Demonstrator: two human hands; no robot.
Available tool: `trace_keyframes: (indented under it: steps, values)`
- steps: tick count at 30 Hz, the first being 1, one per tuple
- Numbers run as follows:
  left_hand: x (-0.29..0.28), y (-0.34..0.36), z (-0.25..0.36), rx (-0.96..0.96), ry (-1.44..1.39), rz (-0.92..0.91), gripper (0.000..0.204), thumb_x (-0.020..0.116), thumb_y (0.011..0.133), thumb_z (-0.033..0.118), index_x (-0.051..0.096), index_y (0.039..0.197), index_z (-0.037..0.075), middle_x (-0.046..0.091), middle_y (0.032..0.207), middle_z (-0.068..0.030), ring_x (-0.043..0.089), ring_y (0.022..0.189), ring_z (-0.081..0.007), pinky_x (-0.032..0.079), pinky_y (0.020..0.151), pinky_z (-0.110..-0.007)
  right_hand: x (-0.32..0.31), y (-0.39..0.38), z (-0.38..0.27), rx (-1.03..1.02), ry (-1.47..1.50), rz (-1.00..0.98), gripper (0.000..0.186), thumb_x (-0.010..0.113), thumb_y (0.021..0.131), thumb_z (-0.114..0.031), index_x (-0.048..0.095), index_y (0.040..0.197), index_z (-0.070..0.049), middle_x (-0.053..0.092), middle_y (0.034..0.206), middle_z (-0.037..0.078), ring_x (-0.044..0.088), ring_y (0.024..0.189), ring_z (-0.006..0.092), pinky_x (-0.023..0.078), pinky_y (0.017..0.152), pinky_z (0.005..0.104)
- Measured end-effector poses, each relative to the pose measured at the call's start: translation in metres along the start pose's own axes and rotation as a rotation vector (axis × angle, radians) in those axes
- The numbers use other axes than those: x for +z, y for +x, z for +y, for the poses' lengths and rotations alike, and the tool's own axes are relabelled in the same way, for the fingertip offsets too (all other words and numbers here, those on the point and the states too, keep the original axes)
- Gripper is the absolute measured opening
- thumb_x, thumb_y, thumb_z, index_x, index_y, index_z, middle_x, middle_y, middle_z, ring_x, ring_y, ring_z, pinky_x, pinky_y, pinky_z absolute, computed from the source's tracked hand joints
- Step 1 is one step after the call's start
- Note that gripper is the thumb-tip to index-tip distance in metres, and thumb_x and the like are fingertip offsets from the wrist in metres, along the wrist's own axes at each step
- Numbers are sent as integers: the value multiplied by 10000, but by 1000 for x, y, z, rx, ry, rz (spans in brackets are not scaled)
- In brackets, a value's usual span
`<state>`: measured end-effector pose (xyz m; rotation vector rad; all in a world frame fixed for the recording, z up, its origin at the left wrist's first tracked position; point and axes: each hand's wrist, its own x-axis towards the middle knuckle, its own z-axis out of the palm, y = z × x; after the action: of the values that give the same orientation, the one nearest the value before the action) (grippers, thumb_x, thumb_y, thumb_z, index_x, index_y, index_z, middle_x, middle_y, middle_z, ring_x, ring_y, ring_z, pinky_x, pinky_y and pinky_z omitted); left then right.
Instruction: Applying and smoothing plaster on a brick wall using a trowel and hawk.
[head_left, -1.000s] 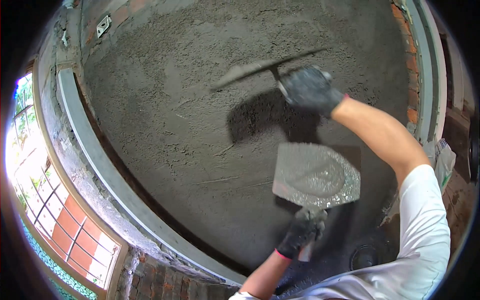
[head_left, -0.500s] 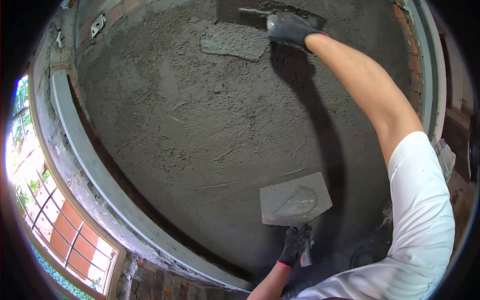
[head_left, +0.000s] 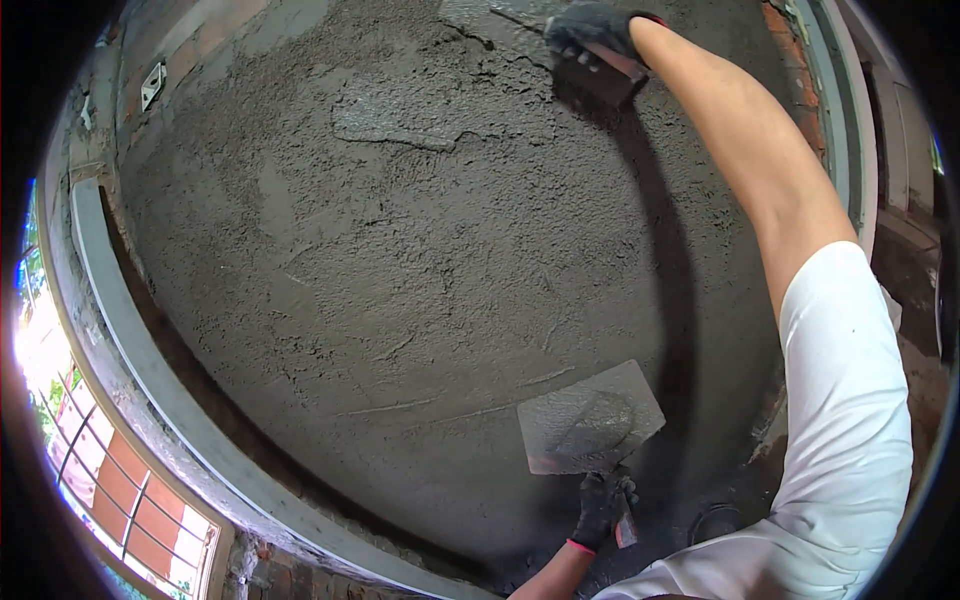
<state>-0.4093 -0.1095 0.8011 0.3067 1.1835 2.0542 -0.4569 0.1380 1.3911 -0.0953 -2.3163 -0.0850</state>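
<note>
My right hand [head_left: 592, 32], in a dark glove, is closed round a plastering trowel [head_left: 604, 82] at the top of a mortar-covered wall [head_left: 420, 260]. The trowel is tilted, and much of its blade is hidden behind the hand. Left of it a wet, smooth patch of mortar [head_left: 490, 22] shows on the wall, with another flat patch [head_left: 395, 125] lower down. Low in the view, my gloved left hand [head_left: 598, 510] grips a square mortar board [head_left: 590, 415] near its lower edge. A wet smear of mortar covers part of the board. A handle end shows beside the left hand.
A long grey straight strip [head_left: 150, 350] runs down the wall's left side, by a barred window [head_left: 125, 490]. Exposed bricks [head_left: 795, 75] and a pale frame [head_left: 850, 110] border the right side. A small metal plate [head_left: 153, 86] sits at upper left. A round dark container [head_left: 715, 522] stands below.
The right hand has shifted slightly right, and the trowel has changed its tilt. Fresh wet mortar now shows to its left. The view has shifted; the left hand still holds the board low down.
</note>
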Motion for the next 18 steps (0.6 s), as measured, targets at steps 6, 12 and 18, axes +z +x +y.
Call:
trace_keyframes:
  steps: [6,12,18]
  values:
    - [-19,4,6,136,201,52,156,594,911,108,574,1049,37,570,748,-58,567,616,-175,491,529,-335,30,-51,66,171,885,-34,235,473,981,-270,543,854,-85,478,655,-17,439,515,90,391,479,251]
    - [-46,-22,20,187,28,18,166,596,854,21,611,1015,53,597,771,-70,578,573,-186,483,476,-331,60,-95,60,284,1384,-85,194,500,947,-195,563,817,-65,485,649,-27,504,559,96,470,547,263]
    - [-39,-33,36,102,86,76,137,629,843,36,603,977,50,586,705,-61,564,533,-189,469,464,-329,102,-54,-70,69,1616,-420,153,511,959,-208,622,918,-111,547,749,-32,527,621,79,497,579,243]
